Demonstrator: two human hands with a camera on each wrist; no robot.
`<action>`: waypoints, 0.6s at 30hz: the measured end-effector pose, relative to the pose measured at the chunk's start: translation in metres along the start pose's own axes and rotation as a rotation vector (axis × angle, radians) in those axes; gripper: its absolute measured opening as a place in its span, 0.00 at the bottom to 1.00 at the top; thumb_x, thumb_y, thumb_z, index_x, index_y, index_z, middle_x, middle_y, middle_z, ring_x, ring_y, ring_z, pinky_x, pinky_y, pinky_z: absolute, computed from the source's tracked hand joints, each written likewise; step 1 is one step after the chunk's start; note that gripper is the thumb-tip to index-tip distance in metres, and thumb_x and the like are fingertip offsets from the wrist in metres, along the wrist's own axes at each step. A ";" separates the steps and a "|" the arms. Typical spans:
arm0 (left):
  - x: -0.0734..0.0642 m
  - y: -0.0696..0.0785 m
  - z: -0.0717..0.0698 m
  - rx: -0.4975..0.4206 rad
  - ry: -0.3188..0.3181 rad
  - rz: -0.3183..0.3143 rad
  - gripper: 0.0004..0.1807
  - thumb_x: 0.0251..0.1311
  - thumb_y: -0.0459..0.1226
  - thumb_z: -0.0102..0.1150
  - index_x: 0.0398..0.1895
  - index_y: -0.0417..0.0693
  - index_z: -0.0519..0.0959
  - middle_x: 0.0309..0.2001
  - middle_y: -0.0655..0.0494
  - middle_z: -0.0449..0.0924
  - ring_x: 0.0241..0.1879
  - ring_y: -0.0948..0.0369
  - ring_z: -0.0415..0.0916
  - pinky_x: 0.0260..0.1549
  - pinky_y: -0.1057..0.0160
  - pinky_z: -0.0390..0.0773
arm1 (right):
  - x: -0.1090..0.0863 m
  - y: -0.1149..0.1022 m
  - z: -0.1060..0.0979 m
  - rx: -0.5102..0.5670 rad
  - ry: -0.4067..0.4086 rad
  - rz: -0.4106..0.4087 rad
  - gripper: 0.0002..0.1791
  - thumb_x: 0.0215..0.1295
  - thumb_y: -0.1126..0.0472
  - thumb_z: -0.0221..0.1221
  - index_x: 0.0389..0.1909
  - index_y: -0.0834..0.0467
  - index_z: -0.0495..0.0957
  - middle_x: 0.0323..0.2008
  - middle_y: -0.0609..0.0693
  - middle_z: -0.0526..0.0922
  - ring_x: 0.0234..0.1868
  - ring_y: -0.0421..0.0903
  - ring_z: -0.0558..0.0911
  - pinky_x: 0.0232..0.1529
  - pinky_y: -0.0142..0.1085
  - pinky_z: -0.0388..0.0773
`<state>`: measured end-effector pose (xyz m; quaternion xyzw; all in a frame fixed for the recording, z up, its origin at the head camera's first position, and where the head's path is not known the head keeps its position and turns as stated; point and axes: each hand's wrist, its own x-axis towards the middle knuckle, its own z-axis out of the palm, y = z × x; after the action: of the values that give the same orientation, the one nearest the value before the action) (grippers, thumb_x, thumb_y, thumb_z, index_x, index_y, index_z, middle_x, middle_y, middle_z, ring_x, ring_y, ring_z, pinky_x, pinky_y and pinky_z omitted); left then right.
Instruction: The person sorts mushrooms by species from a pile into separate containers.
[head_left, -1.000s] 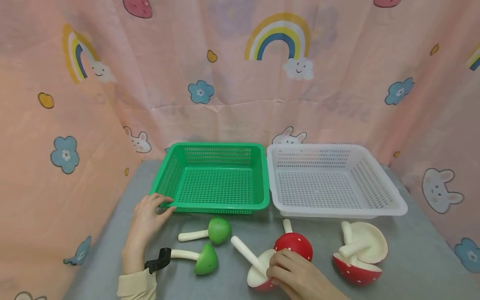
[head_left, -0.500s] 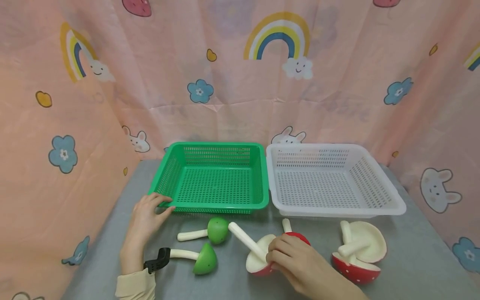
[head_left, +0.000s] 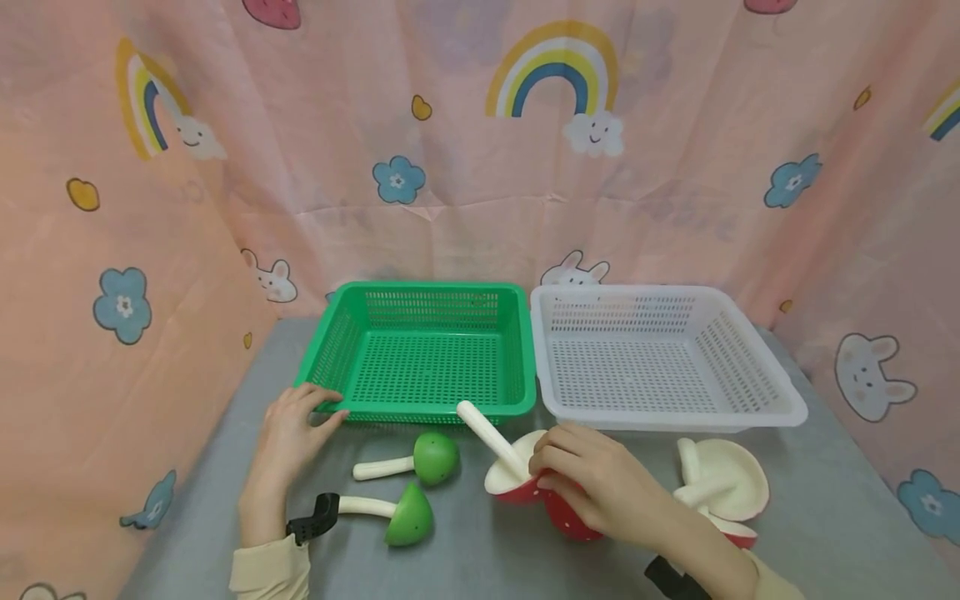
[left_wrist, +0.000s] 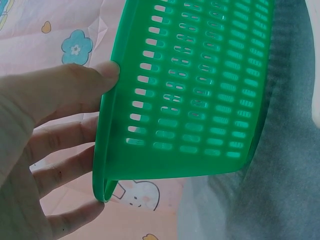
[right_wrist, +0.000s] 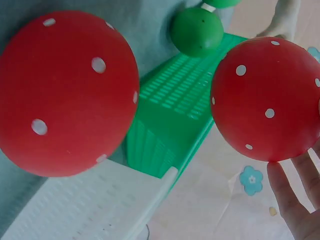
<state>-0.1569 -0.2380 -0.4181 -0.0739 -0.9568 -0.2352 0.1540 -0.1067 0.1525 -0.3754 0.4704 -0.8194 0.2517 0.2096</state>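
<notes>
My left hand (head_left: 288, 429) grips the near left corner of the green basket (head_left: 442, 411); in the left wrist view its thumb lies on the outside of the rim, the fingers on the far side. My right hand (head_left: 592, 477) holds a red toy mushroom (head_left: 487, 435) by its white-dotted cap, raised above the table, its pale stem pointing up and left. In the right wrist view fingertips touch that cap (right_wrist: 265, 100). A second red toy mushroom (head_left: 568, 518) sits below the right hand, partly covered by it. Two green toy mushrooms (head_left: 435, 458) lie between the hands.
A white basket (head_left: 675, 419) stands right of the green one, both on a grey cloth-covered table (head_left: 480, 558). Two more red mushrooms (head_left: 738, 475) lie at the right, partly behind the right forearm. A pink patterned curtain (head_left: 465, 242) surrounds the table.
My right hand has lifted the red mushroom off the table and moved it slightly forward, toward the baskets. The left hand stays on the green basket's rim.
</notes>
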 end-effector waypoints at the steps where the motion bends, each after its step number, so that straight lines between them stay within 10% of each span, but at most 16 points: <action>1: 0.000 0.000 0.000 0.000 -0.002 -0.001 0.13 0.56 0.40 0.67 0.43 0.46 0.83 0.43 0.49 0.81 0.47 0.48 0.73 0.52 0.39 0.68 | 0.002 0.000 -0.001 0.002 -0.013 0.023 0.06 0.60 0.58 0.65 0.37 0.49 0.78 0.39 0.38 0.78 0.42 0.34 0.75 0.45 0.23 0.76; 18: 0.000 0.001 0.000 0.015 0.024 0.009 0.11 0.55 0.39 0.68 0.41 0.47 0.84 0.41 0.51 0.82 0.45 0.49 0.74 0.51 0.41 0.69 | 0.045 0.018 -0.007 0.042 0.011 0.213 0.16 0.48 0.65 0.72 0.37 0.50 0.79 0.37 0.41 0.80 0.41 0.36 0.77 0.38 0.29 0.83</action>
<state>-0.1565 -0.2367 -0.4179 -0.0745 -0.9563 -0.2281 0.1670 -0.1426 0.1343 -0.3474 0.3834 -0.8582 0.2921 0.1763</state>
